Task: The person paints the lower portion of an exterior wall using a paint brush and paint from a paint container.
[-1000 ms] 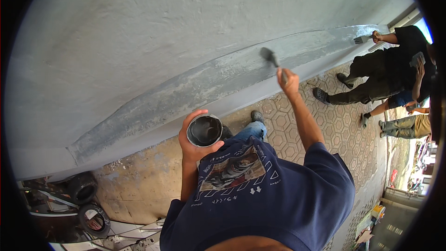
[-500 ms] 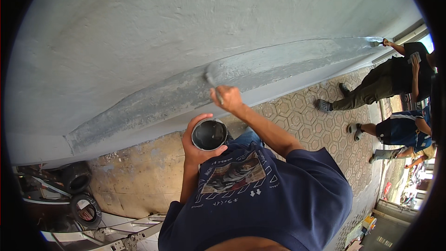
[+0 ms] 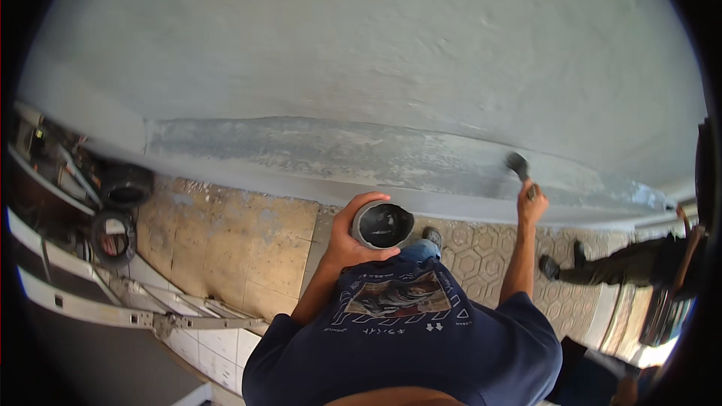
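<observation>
My left hand (image 3: 353,231) is wrapped round a round cup (image 3: 384,225) with dark grey paint in it, held in front of my chest. My right hand (image 3: 532,204), out to the right, grips the handle of a paintbrush (image 3: 517,165). The dark bristles are at the grey band (image 3: 361,152) along the lower wall; blur hides whether they touch it. This band is patchy, with lighter and darker grey areas. Above it rises the pale grey wall (image 3: 338,53).
Two tyres (image 3: 113,239) stand at the left beside a metal ladder (image 3: 203,322). Tan floor tiles (image 3: 226,240) meet hexagonal paving (image 3: 481,256) by my shoe (image 3: 432,235). At the right, a co-worker's leg (image 3: 613,269) and arm (image 3: 683,219) are near the wall.
My right hand has moved the brush well to the right along the band. The view has turned, and the cup sits slightly further right in it, still in my left hand.
</observation>
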Demonstrator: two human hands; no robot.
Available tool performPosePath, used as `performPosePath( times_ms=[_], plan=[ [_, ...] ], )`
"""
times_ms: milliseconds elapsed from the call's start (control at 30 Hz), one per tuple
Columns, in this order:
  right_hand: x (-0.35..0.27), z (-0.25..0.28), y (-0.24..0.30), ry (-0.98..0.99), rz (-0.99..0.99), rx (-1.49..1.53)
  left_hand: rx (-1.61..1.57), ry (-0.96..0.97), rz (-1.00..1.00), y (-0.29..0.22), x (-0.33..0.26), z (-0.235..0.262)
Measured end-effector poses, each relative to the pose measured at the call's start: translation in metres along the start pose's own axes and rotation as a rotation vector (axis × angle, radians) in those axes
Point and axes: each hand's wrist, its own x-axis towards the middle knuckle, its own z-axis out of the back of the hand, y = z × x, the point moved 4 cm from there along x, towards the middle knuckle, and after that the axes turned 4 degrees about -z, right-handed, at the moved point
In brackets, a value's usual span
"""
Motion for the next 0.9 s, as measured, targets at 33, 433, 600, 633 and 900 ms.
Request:
performPosePath(
  times_ms=[33, 433, 600, 633, 900],
  plan=[
    [-0.001, 0.004, 0.006, -0.012, 0.026, -0.035, 0.025, 0.002, 0.011, -0.001, -0.003, 0.008],
    [-0.075, -0.055, 0.229, 0.206, 0.440, 0.358, 0.112, -0.220, 0.033, -0.027, -0.002, 0.022],
    [-0.046, -0.036, 0.222, 0.362, 0.237, 0.307, 0.091, -0.225, 0.032, -0.030, 0.013, 0.001],
    [-0.042, -0.028, 0.215, 0.355, 0.222, 0.284, 0.087, -0.217, 0.033, -0.031, 0.018, -0.006],
    [-0.019, -0.034, 0.152, 0.546, -0.067, 0.525, 0.041, -0.113, -0.023, -0.020, 0.060, -0.049]
  ],
)
